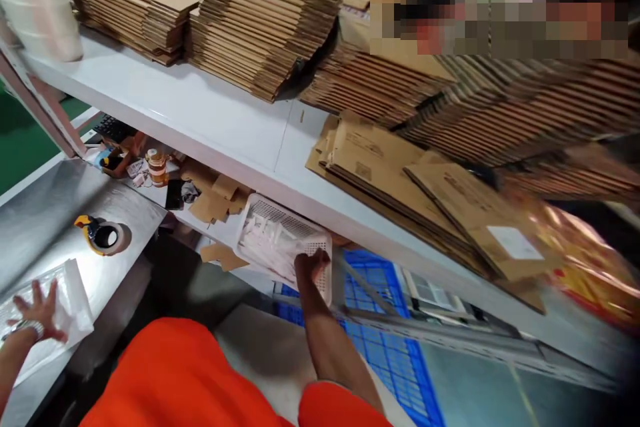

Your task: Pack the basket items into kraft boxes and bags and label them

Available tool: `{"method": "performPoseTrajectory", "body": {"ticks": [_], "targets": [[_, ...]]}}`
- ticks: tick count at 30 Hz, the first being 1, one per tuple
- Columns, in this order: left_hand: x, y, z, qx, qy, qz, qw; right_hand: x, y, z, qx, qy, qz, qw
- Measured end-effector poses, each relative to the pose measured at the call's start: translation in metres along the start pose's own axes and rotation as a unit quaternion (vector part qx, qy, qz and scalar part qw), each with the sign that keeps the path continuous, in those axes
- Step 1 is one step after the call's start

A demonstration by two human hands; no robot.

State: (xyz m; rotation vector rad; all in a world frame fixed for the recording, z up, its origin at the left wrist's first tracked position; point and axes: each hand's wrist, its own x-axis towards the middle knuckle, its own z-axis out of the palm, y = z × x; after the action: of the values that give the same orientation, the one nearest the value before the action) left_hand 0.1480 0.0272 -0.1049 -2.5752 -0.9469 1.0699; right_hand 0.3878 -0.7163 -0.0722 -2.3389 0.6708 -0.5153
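My left hand [37, 315], with a watch on the wrist, lies with fingers spread on a white, translucent plastic packet [75, 297] on the metal table [145, 223]. Beyond it on that table is a yellow-and-black tape dispenser [95, 235]. Under the shelf, a white perforated plastic basket [327, 287] holds thin, whitish plastic pieces [270, 240]. My right hand [313, 265] is over the basket's right end with its fingers curled. Whatever they grip, the rim or a small piece, does not show clearly.
A white shelf [200, 123] crosses above the basket, carrying stacks of flattened cardboard boxes [265, 20] and large tape rolls [43, 7]. Below it sit an amber bottle [157, 167], a phone [175, 194] and cardboard scraps [215, 197]. A blue crate [370, 280] stands lower right.
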Motion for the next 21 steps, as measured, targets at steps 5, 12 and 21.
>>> {"method": "performPoseTrajectory", "body": {"ticks": [5,12,21], "targets": [[-0.028,0.001,-0.019,-0.077,0.006,0.027,0.997,-0.091,-0.05,0.091,0.069,-0.182,-0.183,0.964],[-0.004,-0.007,-0.02,-0.165,-0.068,0.086,0.98,-0.352,-0.177,0.207,0.074,-0.574,-0.472,0.665],[0.026,0.002,0.021,-0.184,-0.053,0.119,0.974,-0.476,-0.263,0.251,0.037,-0.629,-0.559,0.539]]}}
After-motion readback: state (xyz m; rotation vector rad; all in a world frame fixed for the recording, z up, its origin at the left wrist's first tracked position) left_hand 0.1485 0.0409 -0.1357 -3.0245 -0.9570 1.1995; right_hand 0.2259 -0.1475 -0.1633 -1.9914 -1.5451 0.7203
